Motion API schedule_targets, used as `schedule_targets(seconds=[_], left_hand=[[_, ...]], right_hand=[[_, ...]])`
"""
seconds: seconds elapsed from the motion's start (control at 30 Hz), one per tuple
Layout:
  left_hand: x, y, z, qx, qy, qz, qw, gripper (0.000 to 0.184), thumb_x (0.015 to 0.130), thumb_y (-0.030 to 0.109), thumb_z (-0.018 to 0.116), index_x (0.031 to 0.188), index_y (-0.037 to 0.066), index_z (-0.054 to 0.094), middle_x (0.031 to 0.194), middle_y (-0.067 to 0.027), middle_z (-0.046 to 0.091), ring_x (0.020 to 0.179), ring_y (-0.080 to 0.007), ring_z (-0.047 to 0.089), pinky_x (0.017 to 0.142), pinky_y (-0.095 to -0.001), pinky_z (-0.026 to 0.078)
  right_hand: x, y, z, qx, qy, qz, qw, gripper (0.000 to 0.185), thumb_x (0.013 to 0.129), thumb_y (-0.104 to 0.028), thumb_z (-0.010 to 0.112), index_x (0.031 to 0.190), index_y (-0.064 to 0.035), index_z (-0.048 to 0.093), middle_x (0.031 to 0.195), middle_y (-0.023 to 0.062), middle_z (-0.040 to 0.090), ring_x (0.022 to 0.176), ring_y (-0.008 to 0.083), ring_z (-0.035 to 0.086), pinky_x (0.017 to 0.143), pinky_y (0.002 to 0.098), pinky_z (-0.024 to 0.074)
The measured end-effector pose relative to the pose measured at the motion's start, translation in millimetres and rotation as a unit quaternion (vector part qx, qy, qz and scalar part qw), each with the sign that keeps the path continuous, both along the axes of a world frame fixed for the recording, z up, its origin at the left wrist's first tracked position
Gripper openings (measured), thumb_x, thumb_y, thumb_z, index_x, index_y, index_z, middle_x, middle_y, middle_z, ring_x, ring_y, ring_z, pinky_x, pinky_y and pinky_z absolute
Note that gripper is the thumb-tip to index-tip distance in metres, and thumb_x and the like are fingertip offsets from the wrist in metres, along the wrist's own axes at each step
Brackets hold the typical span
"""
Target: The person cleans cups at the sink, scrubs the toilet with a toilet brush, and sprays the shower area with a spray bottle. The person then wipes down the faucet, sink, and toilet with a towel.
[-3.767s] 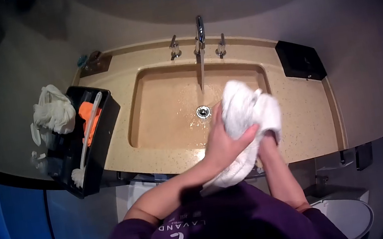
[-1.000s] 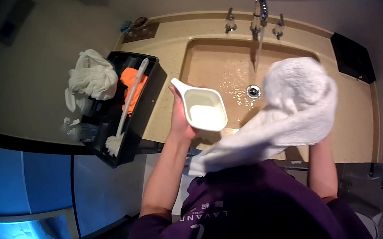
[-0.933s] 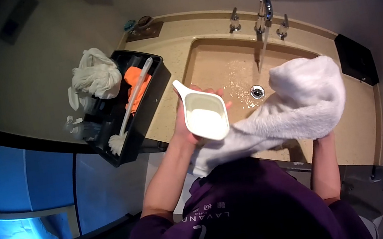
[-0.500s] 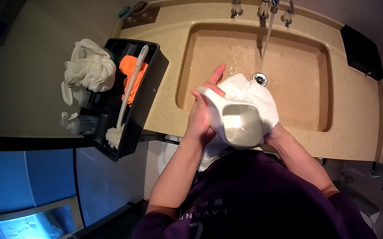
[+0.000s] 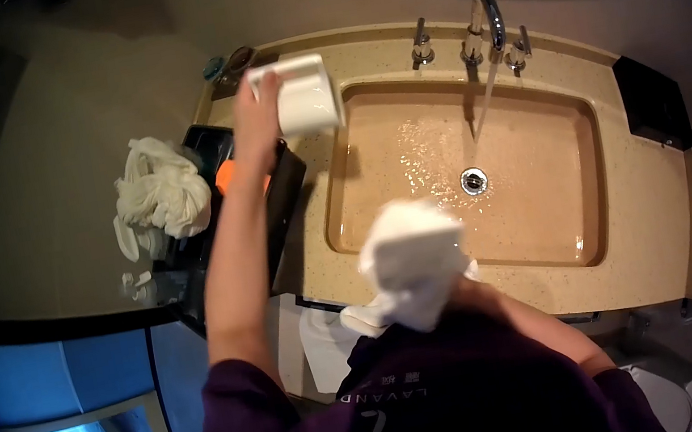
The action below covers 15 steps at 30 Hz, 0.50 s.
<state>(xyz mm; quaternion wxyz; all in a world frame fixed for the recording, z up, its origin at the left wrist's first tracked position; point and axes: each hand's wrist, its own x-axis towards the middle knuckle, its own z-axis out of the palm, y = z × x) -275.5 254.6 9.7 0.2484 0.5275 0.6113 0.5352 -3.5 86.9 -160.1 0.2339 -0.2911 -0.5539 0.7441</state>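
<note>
My left hand [image 5: 259, 121] grips a white cup [image 5: 307, 100] by its handle side, over the counter at the sink's back left corner. A white towel [image 5: 413, 264], blurred by motion, hangs in my right hand [image 5: 469, 287] at the sink's front edge; most of those fingers are hidden behind the cloth. Water runs from the faucet [image 5: 493, 16] into the tan sink [image 5: 535, 150], beside the drain [image 5: 474, 181].
A black caddy [image 5: 286, 180] at the left holds an orange cloth [image 5: 226, 177], with a pale bundled bag [image 5: 163, 191] at its side. A black box [image 5: 652, 104] stands at the counter's right end. Below right is a toilet [image 5: 665, 401].
My left hand has carried the white cup away from the towel, up and left to the counter. The towel stays with my right hand, which has shifted slightly left and down.
</note>
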Motion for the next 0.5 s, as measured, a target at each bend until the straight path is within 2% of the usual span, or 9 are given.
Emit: schedule_targets(seconds=[0.03, 0.07, 0.1, 0.13, 0.23, 0.33, 0.5], left_hand=[[-21.7, 31.9, -5.7, 0.061, 0.157, -0.010, 0.986, 0.033, 0.087, 0.035, 0.054, 0.087, 0.002, 0.055, 0.076, -0.0119, 0.060, 0.067, -0.0180, 0.054, 0.063, -0.0306, 0.043], [-35.0, 59.2, -10.6, 0.055, 0.260, 0.014, 0.964, 0.032, 0.084, 0.034, 0.057, 0.085, 0.002, 0.054, 0.075, -0.0160, 0.058, 0.067, -0.0260, 0.056, 0.063, -0.0326, 0.043], [-40.5, 75.6, -13.4, 0.070, 0.313, 0.015, 0.947, 0.033, 0.082, 0.036, 0.059, 0.084, 0.003, 0.055, 0.079, -0.0180, 0.058, 0.071, -0.0343, 0.055, 0.063, -0.0366, 0.043], [-55.1, 96.6, -23.0, 0.039, 0.420, 0.020, 0.906, 0.036, 0.081, 0.040, 0.060, 0.085, 0.004, 0.056, 0.083, -0.0172, 0.060, 0.076, -0.0372, 0.054, 0.065, -0.0409, 0.043], [-87.0, 137.8, -66.9, -0.033, 0.532, 0.045, 0.845, 0.042, 0.079, 0.047, 0.058, 0.089, 0.007, 0.059, 0.087, -0.0152, 0.061, 0.082, -0.0354, 0.055, 0.068, -0.0443, 0.043], [-107.2, 158.1, -103.4, -0.127, 0.589, 0.046, 0.797, 0.046, 0.079, 0.051, 0.055, 0.099, 0.009, 0.057, 0.098, -0.0124, 0.060, 0.097, -0.0329, 0.052, 0.075, -0.0440, 0.045], [-124.1, 165.1, -131.9, -0.151, 0.633, 0.013, 0.759, 0.044, 0.081, 0.050, 0.053, 0.098, 0.009, 0.057, 0.100, -0.0105, 0.060, 0.102, -0.0311, 0.050, 0.080, -0.0494, 0.043]], right_hand=[[-23.5, 2.4, 5.5, 0.426, -0.197, 0.045, 0.882, 0.031, 0.075, -0.022, 0.057, 0.103, -0.0084, 0.057, 0.118, 0.0068, 0.051, 0.110, 0.0223, 0.048, 0.080, 0.0412, 0.0426], [-47.1, 4.9, 10.8, 0.640, -0.248, -0.017, 0.727, 0.027, 0.070, -0.023, 0.059, 0.094, -0.0101, 0.063, 0.118, 0.0040, 0.050, 0.110, 0.0208, 0.046, 0.074, 0.0447, 0.0429], [-52.6, 5.3, 15.8, 0.614, -0.245, 0.042, 0.749, 0.025, 0.071, -0.023, 0.059, 0.092, -0.0115, 0.063, 0.117, 0.0031, 0.051, 0.109, 0.0209, 0.046, 0.074, 0.0452, 0.0420], [-57.0, 6.3, 17.4, 0.585, -0.239, 0.100, 0.769, 0.022, 0.071, -0.024, 0.059, 0.090, -0.0129, 0.063, 0.117, 0.0022, 0.051, 0.107, 0.0210, 0.046, 0.075, 0.0457, 0.0412], [-56.5, 7.7, 15.2, 0.551, -0.301, 0.172, 0.759, 0.028, 0.067, -0.030, 0.065, 0.091, -0.0156, 0.061, 0.109, -0.0024, 0.053, 0.100, 0.0172, 0.046, 0.075, 0.0384, 0.0390], [-47.3, 11.8, 27.5, 0.474, -0.304, 0.188, 0.805, 0.031, 0.065, -0.031, 0.067, 0.092, -0.0166, 0.061, 0.106, -0.0024, 0.053, 0.099, 0.0158, 0.047, 0.077, 0.0366, 0.0381], [-39.0, 10.7, 30.0, 0.456, -0.281, 0.141, 0.832, 0.033, 0.064, -0.032, 0.068, 0.093, -0.0177, 0.060, 0.101, -0.0039, 0.052, 0.097, 0.0146, 0.047, 0.077, 0.0338, 0.0370]])
